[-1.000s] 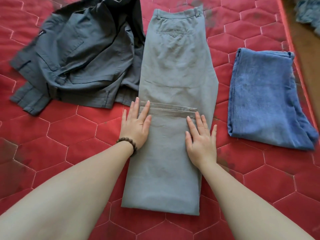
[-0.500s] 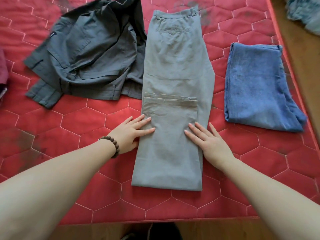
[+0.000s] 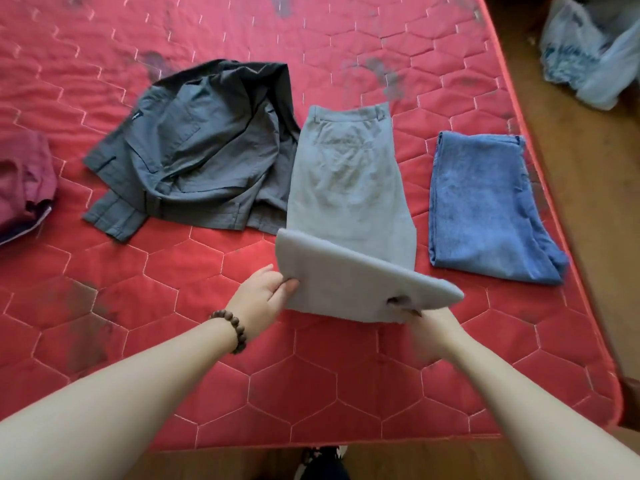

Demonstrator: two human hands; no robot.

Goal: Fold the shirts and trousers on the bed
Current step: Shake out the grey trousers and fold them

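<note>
Grey trousers (image 3: 349,188) lie mid-bed on red quilted mattress (image 3: 207,289), waistband at far end. Near folded end raised off mattress, tilted, motion-blurred. Left hand (image 3: 261,299) grips left edge of raised part, thumb on top, fingers beneath; bead bracelet (image 3: 231,329) on wrist. Right hand (image 3: 427,329) holds right near corner, fingers curled under cloth, blurred. Dark grey shirt (image 3: 201,150) crumpled, touching trousers' left side. Folded blue garment (image 3: 481,206) just right, apart. Maroon cloth (image 3: 24,178) at left edge. Plastic bag (image 3: 585,53) on floor, far right.
</note>
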